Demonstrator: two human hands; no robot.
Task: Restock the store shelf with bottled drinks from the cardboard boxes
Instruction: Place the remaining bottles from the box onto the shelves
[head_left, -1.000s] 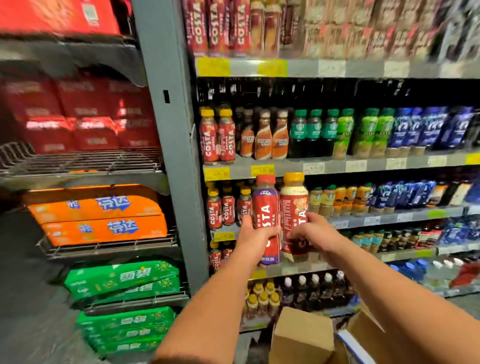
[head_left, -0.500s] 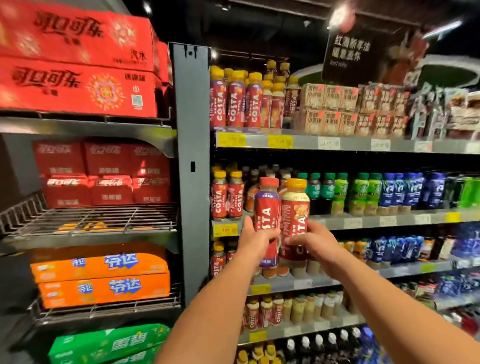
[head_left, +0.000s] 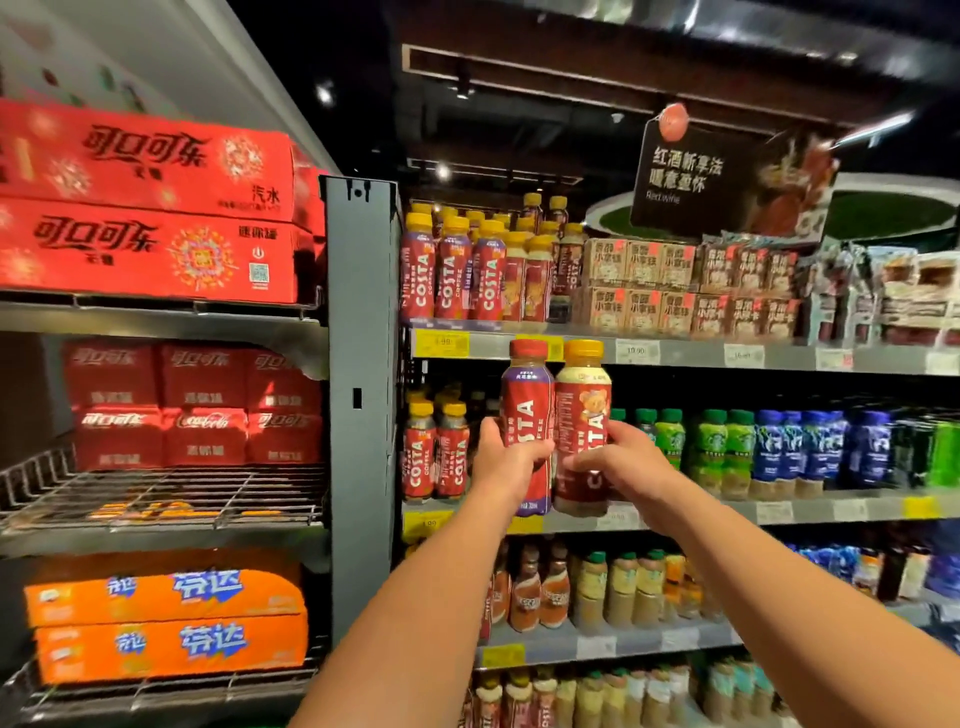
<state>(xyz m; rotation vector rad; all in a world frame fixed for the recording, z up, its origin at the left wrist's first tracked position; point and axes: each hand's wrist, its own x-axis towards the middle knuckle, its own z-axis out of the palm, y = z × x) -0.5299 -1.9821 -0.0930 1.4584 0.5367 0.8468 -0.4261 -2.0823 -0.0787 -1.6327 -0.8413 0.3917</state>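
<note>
L hand (head_left: 506, 462) is wrapped round the lower half of a red-cap bottle (head_left: 527, 395); R hand (head_left: 618, 465) grips a yellow-cap bottle (head_left: 582, 400) the same way, fingers across the label. The hands are close together and the two Costa bottles are side by side, upright, touching or v. nearly so. Both are held up in the air in front of the shelving, bases about level w/ the 2nd shelf (head_left: 831, 512) and caps up at the price rail of the top shelf (head_left: 675, 356). Neither is set down yet.

Just left of them a Costa pair (head_left: 436, 452) stands on the 2nd shelf; the spot right behind the held bottles looks dark and prob. open, but the bottles hide it, so can't say for sure. To the right sit green-cap bottles (head_left: 711, 447). The top shelf has a Costa row (head_left: 452, 270) several deep. Lower shelves look well filled. Past the grey post (head_left: 358, 364), red cases (head_left: 145, 208) and orange cases (head_left: 166, 623) sit on racks.

Progress, as a judgement: mid-task. Most facings are full, and this pair has yet to be placed, likely beside the Costa stock. No cardboard boxes in view, so what's left to unpack can't be told.
</note>
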